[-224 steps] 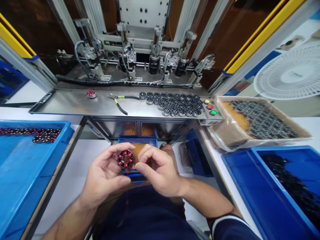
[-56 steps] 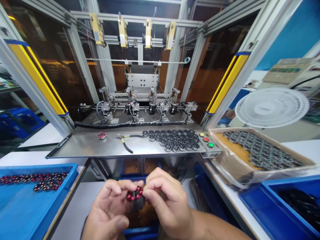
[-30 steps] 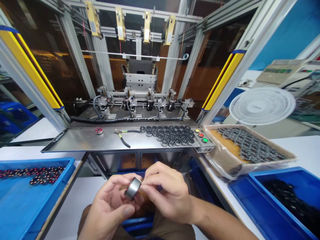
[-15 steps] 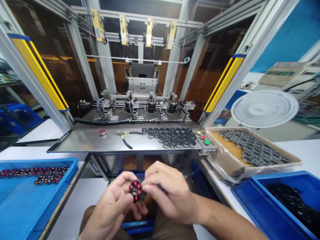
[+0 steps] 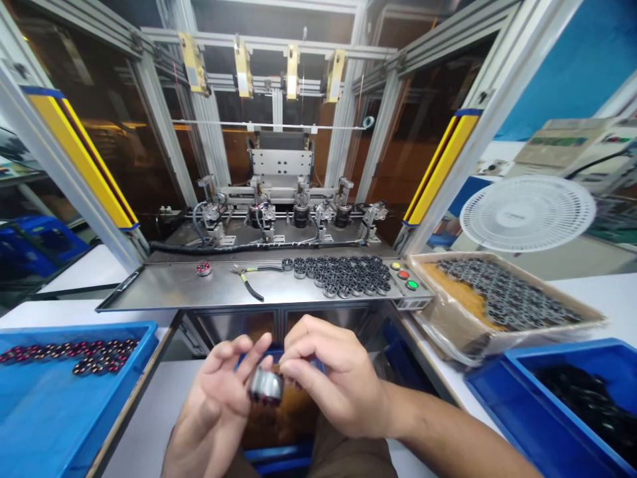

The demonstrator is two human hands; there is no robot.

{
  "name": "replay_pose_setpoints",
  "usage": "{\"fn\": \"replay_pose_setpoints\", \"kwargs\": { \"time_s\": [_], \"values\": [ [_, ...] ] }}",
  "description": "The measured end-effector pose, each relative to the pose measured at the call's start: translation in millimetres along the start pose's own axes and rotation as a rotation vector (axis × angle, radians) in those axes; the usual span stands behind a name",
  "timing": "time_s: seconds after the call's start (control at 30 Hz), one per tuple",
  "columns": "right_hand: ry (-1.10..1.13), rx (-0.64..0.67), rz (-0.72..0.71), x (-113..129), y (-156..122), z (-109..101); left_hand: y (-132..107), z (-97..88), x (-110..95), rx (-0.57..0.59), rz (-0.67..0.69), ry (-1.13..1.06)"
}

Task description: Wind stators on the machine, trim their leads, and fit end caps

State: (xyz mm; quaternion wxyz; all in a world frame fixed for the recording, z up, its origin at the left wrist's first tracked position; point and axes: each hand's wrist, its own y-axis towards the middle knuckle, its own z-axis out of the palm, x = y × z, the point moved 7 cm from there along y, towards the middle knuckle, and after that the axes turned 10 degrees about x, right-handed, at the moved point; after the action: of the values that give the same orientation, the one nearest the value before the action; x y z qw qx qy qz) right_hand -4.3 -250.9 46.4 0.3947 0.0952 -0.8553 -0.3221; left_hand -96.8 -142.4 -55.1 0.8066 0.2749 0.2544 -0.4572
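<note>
A small wound motor stator (image 5: 266, 388), its metal ring side-on and blurred, sits between my two hands above my lap. My left hand (image 5: 213, 398) supports it at the fingers, palm turned inward and some fingertips raised apart; its thumb grip is hard to see. Close to the stator's right edge, my right hand (image 5: 333, 385) is closed in a pinch. What lies between those fingertips is too small and blurred to name. On the metal shelf ahead are a single red-wound stator (image 5: 204, 268), wire cutters (image 5: 249, 282) with dark handles and many dark stators (image 5: 343, 273).
A winding machine (image 5: 298, 212) stands behind the shelf (image 5: 164, 285). Coloured buttons (image 5: 403, 275) sit at its right end. At left, a blue tray (image 5: 40, 411) holds wound stators. Rightward are a carton of parts (image 5: 522, 299), a blue bin (image 5: 497, 392) and a white fan (image 5: 527, 212).
The stator has turned from showing its red-wound face to showing its metal side. My left fingers have opened and lifted somewhat; my right hand keeps its pinch.
</note>
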Motion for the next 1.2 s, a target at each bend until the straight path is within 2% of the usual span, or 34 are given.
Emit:
{"fn": "replay_pose_setpoints", "kwargs": {
  "time_s": [0.03,0.13,0.17,0.23,0.37,0.43,0.53,0.6,0.63,0.7,0.77,0.83,0.9,1.07,1.13,1.2],
  "values": [
    [0.003,0.023,-0.025,1,0,1,2,4.9,9,0.061,-0.099,-0.017],
    [-0.007,0.071,-0.077,3,-1,2,-3,24.9,42,0.319,-0.505,-0.090],
    [-0.015,0.078,-0.084,3,-1,1,-6,28.9,47,0.371,-0.574,-0.103],
    [-0.027,0.071,-0.085,3,-3,0,-7,28.1,46,0.342,-0.559,-0.063],
    [-0.033,-0.012,0.005,-3,-7,-4,-8,14.6,27,0.046,-0.376,0.121],
    [-0.022,-0.049,0.055,-7,-8,-5,-9,11.5,16,-0.041,-0.256,0.155],
    [0.031,-0.072,0.060,-9,-8,-4,-9,8.3,1,-0.065,-0.051,0.153],
    [0.073,-0.051,0.012,-7,-6,-2,-8,6.1,-1,-0.039,0.018,0.132],
    [0.087,-0.029,-0.019,-5,-4,0,-6,4.7,1,-0.026,-0.006,0.122],
    [0.095,0.013,-0.066,-3,-3,2,-4,3.4,17,0.019,-0.197,0.095],
    [0.087,0.034,-0.085,-3,-3,3,-7,7.8,37,0.134,-0.454,0.052],
    [0.079,0.029,-0.084,-4,-4,2,-11,14.6,44,0.271,-0.541,0.031],
    [0.072,0.008,-0.068,-6,-5,1,-11,15.8,38,0.310,-0.460,0.066],
    [0.053,-0.073,0.034,-13,-7,-2,-6,9.7,13,0.160,-0.120,0.229],
    [0.057,-0.077,0.048,-15,-7,-1,-6,8.3,2,0.105,0.047,0.275],
    [0.069,-0.071,0.035,-15,-6,1,-8,5.9,-3,0.071,0.145,0.313]
  ]
}}
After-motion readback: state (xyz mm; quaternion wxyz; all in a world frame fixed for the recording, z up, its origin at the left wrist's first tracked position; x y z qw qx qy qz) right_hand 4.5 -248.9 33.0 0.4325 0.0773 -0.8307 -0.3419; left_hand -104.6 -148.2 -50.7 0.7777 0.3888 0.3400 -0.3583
